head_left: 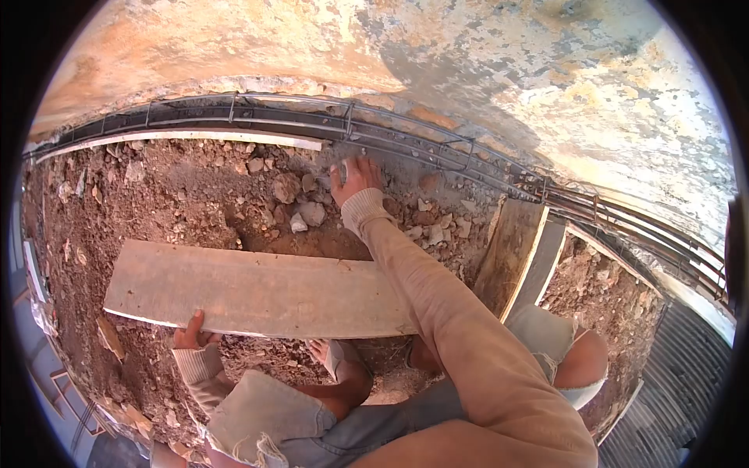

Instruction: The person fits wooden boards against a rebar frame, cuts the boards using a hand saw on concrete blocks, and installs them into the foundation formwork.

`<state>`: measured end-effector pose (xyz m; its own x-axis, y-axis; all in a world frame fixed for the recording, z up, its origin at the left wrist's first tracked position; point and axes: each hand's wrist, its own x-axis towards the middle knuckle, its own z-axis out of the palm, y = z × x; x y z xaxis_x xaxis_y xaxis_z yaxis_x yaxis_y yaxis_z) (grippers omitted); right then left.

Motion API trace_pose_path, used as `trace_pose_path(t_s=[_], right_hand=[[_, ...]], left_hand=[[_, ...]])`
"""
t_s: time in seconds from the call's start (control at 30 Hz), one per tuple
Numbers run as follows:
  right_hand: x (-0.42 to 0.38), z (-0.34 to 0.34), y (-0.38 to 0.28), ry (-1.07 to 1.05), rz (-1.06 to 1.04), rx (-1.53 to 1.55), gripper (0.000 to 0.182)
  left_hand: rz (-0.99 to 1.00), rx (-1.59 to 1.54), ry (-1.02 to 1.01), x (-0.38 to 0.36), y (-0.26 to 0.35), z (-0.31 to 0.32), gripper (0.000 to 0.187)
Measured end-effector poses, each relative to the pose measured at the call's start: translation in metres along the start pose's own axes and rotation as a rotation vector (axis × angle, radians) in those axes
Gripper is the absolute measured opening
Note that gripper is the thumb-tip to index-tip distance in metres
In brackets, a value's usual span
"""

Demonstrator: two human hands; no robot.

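A long, flat, brown wooden board (257, 290) with a pale near edge is seen over rubbly soil (168, 187), gripped towards its left end by the curled left hand (195, 334), thumb on top. Beyond it, the right hand (357, 179) is placed near the rebar (349, 117), fingers slightly bent; whether anything is held there cannot be told
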<state>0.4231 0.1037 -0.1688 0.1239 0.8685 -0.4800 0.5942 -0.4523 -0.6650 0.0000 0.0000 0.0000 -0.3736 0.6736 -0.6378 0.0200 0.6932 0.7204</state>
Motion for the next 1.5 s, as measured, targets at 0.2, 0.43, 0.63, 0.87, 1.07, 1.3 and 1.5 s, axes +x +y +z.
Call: trace_pose_path(t_s=[0.2,0.43,0.63,0.87,1.07,1.3,1.5], right_hand=[[0.011,0.026,0.029,0.518,0.105,-0.413,0.041],[-0.019,-0.007,0.009,0.4,0.263,-0.069,0.04],[-0.027,-0.026,0.091,1.02,0.642,-0.41,0.05],[-0.027,-0.029,0.024,0.487,0.385,0.01,0.044],[-0.004,0.007,-0.027,0.48,-0.012,0.13,0.049],[0.029,0.043,-0.046,0.312,0.085,0.789,0.026],[0.033,0.059,-0.04,0.56,0.039,0.554,0.024]], left_hand=[[0.113,-0.016,-0.022,-0.01,0.005,0.019,0.052],[-0.033,-0.132,-0.101,-0.004,0.004,0.021,0.052],[0.155,-0.026,-0.186,0.019,-0.018,0.005,0.052],[0.021,-0.157,-0.158,0.017,-0.012,0.016,0.056],[0.059,-0.08,-0.158,0.01,-0.009,0.019,0.051],[-0.005,-0.178,-0.118,-0.006,-0.007,0.034,0.048],[-0.049,-0.128,-0.114,0.008,-0.024,0.017,0.051]])
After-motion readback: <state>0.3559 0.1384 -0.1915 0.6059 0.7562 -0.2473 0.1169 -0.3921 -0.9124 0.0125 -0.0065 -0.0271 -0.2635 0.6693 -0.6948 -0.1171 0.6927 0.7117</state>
